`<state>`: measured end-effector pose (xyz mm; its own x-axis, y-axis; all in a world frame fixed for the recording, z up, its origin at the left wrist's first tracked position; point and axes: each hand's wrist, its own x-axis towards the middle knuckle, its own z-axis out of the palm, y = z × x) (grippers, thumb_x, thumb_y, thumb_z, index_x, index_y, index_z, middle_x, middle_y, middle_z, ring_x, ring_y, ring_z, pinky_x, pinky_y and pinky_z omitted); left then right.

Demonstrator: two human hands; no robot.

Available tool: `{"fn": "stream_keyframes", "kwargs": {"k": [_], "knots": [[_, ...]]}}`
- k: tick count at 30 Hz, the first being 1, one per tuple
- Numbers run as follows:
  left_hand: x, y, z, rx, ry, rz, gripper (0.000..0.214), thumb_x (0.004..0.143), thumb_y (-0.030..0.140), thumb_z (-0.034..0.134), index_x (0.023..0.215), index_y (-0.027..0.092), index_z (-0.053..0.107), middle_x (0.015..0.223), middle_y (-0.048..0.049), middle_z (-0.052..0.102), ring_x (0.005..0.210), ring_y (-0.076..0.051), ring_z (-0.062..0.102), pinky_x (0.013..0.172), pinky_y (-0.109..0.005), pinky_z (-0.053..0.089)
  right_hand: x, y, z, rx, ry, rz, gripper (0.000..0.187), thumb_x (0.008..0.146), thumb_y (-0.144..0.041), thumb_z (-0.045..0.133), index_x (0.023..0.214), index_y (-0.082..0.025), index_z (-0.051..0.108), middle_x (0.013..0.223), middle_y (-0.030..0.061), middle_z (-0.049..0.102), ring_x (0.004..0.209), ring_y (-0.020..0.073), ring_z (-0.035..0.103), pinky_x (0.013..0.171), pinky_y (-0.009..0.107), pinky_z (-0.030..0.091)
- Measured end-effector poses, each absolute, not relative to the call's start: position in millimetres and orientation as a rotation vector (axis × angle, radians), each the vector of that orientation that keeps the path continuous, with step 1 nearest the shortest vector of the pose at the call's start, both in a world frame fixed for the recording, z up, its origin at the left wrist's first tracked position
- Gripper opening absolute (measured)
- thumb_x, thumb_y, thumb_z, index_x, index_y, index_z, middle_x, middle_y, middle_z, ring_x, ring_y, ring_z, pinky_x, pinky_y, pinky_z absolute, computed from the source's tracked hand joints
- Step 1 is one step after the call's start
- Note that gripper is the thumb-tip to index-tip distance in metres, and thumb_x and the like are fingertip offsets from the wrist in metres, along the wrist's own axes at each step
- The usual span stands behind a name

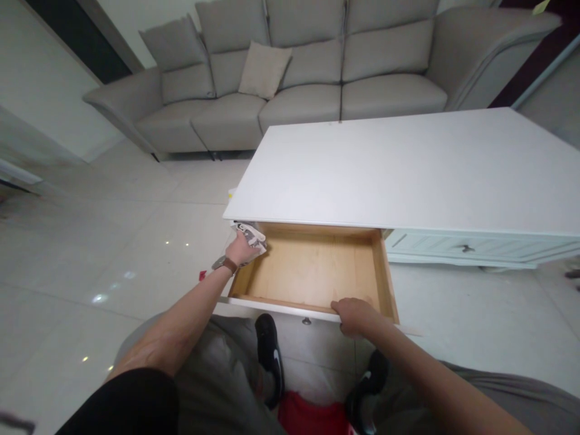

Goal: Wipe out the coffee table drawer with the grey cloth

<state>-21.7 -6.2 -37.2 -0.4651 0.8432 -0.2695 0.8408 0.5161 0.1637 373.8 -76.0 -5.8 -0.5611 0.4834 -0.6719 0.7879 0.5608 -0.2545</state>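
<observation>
A pulled-out wooden drawer (312, 269) with a white front juts from the white coffee table (408, 163) toward me. Its inside is bare pale wood. My left hand (240, 249) is closed on a crumpled grey-and-white patterned cloth (254, 237), at the drawer's back left corner on its left side wall. My right hand (357, 317) grips the top edge of the drawer front, right of its small dark knob (307, 321); the thumb lies over the rim.
A grey sofa (299, 109) with a beige cushion (264, 69) stands behind the table. To the right is a second, closed drawer (466, 248). A red object (312, 417) lies on the tiled floor (127, 241) between my shoes.
</observation>
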Motion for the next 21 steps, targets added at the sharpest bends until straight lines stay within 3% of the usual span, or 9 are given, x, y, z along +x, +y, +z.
{"fn": "stream_keyframes", "kwargs": {"k": [6,13,18,21], "knots": [[0.8,13.3,-38.4,1.369,2.693,0.091,0.09,0.07,0.054,0.08,0.137,0.013,0.036,0.123,-0.0241,0.068,0.112,-0.039,0.069,0.09,-0.043,0.054,377.5,-79.8,-9.6,1.046,2.285,-0.758,0.046,0.082,-0.013,0.056,0.127,-0.015,0.065,0.124,0.0181,0.07,0.113,0.0303,0.067,0.092,0.038,0.051],[9.0,17.9,-37.0,1.469,2.672,-0.044,0.083,0.074,0.039,0.077,0.138,0.003,0.037,0.119,-0.0285,0.067,0.11,-0.038,0.069,0.09,-0.04,0.053,381.5,-83.2,-11.6,1.088,2.334,-0.792,0.042,0.082,-0.016,0.055,0.123,-0.015,0.066,0.119,0.0181,0.071,0.111,0.031,0.068,0.09,0.04,0.052],[3.3,5.5,-37.0,1.559,2.582,-0.168,0.081,0.082,0.046,0.07,0.141,0.005,0.033,0.125,-0.0288,0.065,0.114,-0.039,0.068,0.091,-0.04,0.052,378.4,-79.5,-8.3,1.062,2.333,-0.785,0.042,0.081,-0.017,0.058,0.122,-0.015,0.068,0.119,0.0184,0.071,0.11,0.0314,0.068,0.088,0.04,0.053],[-7.1,-2.5,-37.6,1.565,2.515,-0.285,0.083,0.079,0.046,0.073,0.142,0.01,0.032,0.124,-0.0248,0.067,0.117,-0.037,0.067,0.092,-0.039,0.051,374.8,-76.9,-2.7,1.035,2.313,-0.794,0.045,0.081,-0.017,0.06,0.125,-0.014,0.067,0.123,0.0194,0.07,0.113,0.0321,0.068,0.089,0.039,0.053]]}}
